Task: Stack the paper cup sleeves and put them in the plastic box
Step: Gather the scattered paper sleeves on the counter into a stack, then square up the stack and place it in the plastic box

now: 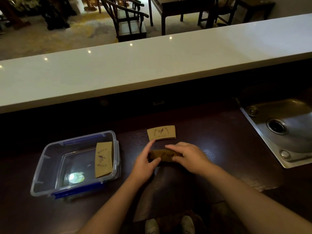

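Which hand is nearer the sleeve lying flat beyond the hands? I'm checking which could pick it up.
Left. The left hand has its forefinger tip right at the flat sleeve's near-left edge. The right hand sits below it, apart, on the held sleeve.

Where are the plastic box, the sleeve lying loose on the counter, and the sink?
Plastic box [39, 173]: head view, left wall.
Loose sleeve [161, 132]: head view, printed face.
Sink [293, 132]: head view, bare basin floor.
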A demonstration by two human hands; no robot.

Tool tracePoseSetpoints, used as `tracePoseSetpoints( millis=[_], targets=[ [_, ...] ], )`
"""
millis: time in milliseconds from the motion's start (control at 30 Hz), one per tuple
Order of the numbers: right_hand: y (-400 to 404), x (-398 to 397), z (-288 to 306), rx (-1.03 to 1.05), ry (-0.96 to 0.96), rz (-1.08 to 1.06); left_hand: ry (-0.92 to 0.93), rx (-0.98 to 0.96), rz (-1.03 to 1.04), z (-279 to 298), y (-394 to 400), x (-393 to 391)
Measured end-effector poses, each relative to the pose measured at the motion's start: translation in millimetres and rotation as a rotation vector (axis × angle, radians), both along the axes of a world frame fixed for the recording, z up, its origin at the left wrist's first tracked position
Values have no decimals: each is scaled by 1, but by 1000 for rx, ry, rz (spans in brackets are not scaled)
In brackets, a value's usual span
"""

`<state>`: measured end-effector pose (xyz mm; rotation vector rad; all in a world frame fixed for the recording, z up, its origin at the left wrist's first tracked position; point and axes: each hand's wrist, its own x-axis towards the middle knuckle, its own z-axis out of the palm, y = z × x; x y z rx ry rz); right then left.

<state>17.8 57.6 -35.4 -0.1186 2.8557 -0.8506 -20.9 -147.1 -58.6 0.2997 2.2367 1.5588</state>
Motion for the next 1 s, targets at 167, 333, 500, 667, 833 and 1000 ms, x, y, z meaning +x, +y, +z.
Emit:
tracePoseSetpoints(
  millis=[167, 333, 500, 667, 833, 1000],
  targets=[
    [-4, -31, -9, -523, -17, -478, 17, 12, 188, -5, 5, -19],
    [-2, -74, -11, -544, -20, -689, -21, -94, 335, 4, 31, -57],
    [-3, -108, -10, -494, -50, -778, -47, -217, 352, 7, 48, -87],
    [-4, -122, -20, -400, -137, -785, -232, -326, 369, -8, 53, -103],
    [1, -124, -27, -462, -275, -761, -327, -331, 297, -9, 51, -116],
    [18, -134, -19, -433, -468, -595, -361, -331, 154, -2, 47, -125]
  ],
)
